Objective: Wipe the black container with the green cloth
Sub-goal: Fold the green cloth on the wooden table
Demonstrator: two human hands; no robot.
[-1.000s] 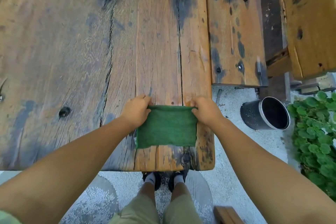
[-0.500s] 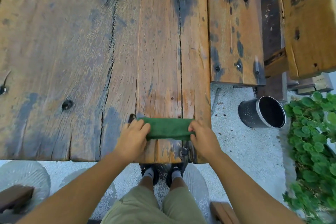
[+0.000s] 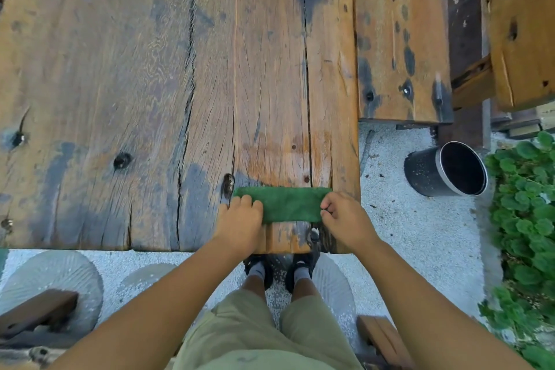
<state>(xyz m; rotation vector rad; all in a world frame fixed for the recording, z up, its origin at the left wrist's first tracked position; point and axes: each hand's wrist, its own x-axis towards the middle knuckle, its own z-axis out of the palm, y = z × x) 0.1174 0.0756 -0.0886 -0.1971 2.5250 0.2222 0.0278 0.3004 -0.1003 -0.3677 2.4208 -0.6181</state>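
Note:
The green cloth (image 3: pixel 286 204) lies folded into a narrow strip near the front right corner of the wooden table (image 3: pixel 150 84). My left hand (image 3: pixel 241 221) presses on the cloth's left end with fingers over it. My right hand (image 3: pixel 344 219) pinches its right end at the table's edge. The black container (image 3: pixel 444 170), a speckled cylinder with a silver rim, lies tipped on its side on the gravel ground to the right of the table, its open mouth facing right. Neither hand touches it.
A second wooden slab (image 3: pixel 399 39) adjoins the table at the back right, with another (image 3: pixel 525 24) beyond a gap. Green leafy plants (image 3: pixel 525 219) border the gravel on the right. Wooden bench pieces (image 3: pixel 36 312) sit low on the left. My legs and feet stand below the table edge.
The cloth has gone from a wide rectangle to a narrow folded strip. Both hands have come nearer to the table's front edge with it. The container has not moved.

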